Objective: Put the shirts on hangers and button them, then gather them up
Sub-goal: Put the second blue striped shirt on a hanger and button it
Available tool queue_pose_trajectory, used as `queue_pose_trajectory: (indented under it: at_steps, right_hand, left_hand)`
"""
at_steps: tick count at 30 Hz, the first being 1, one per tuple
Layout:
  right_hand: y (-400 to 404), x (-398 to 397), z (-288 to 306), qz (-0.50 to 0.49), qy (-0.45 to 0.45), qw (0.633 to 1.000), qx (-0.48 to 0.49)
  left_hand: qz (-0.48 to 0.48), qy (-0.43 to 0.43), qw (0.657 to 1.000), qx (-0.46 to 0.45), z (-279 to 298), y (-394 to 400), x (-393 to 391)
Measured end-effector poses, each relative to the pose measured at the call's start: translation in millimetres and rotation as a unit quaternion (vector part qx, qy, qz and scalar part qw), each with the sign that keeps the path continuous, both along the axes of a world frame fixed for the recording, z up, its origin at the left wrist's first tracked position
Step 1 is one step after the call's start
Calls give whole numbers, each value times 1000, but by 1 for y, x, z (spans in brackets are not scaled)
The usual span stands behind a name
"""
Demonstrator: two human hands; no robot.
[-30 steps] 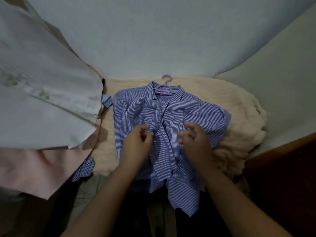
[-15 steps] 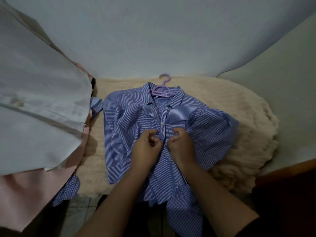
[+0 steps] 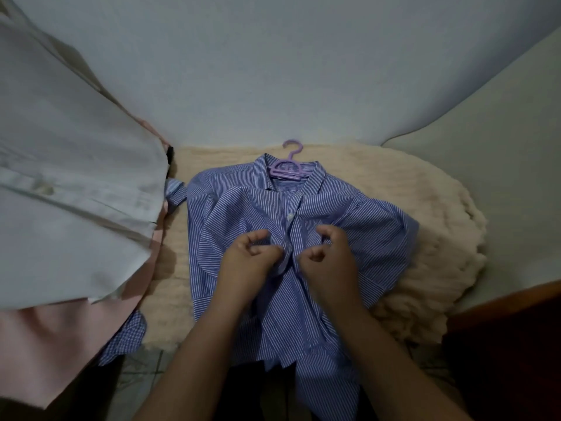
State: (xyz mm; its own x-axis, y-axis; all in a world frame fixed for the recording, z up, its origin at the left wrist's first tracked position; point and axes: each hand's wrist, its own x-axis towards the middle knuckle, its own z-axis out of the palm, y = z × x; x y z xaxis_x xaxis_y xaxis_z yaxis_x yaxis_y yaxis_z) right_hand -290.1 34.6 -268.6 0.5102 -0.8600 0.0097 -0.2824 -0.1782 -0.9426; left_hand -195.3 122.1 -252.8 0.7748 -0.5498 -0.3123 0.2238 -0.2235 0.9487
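Observation:
A blue striped shirt point(image 3: 358, 226) lies face up on a cream fuzzy blanket point(image 3: 437, 238), with a purple hanger point(image 3: 287, 167) inside its collar and the hook sticking out at the top. One white button near the chest is fastened. My left hand point(image 3: 249, 262) pinches the left front edge of the shirt at mid chest. My right hand point(image 3: 329, 259) pinches the right front edge just beside it. The fingertips of both hands meet over the placket, hiding the button there.
At the left hang a white shirt point(image 3: 66, 189), a pink garment point(image 3: 45, 338) and a blue checked one point(image 3: 127, 335). A pale wall point(image 3: 273, 71) rises behind the blanket. Dark wooden furniture point(image 3: 510, 344) stands at the lower right. Tiled floor shows below.
My hands came together at the shirt's front, closed on its two edges, and now work slightly lower on the placket. The view has shifted a little.

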Motion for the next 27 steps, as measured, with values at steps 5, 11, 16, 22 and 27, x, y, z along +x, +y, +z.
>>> queue_pose_trajectory:
  at_steps: [5, 11, 16, 22, 27]
  right_hand:
    - [6, -7, 13, 11, -15, 998, 67]
    - [8, -11, 23, 3, -58, 983, 175]
    - [7, -13, 24, -2, -67, 977, 202]
    - [4, -15, 18, 1, -78, 981, 175]
    - [4, -19, 14, 43, -74, 989, 122]
  left_hand:
    - [-5, -35, 999, -14, 1, 6, -16]
    - [-26, -52, 998, -15, 8, 9, -29]
    - [-40, -78, 996, 2, 9, 9, -29]
    - [-35, -15, 997, -66, 7, 11, -32]
    - [-22, 10, 992, -121, 6, 10, -32]
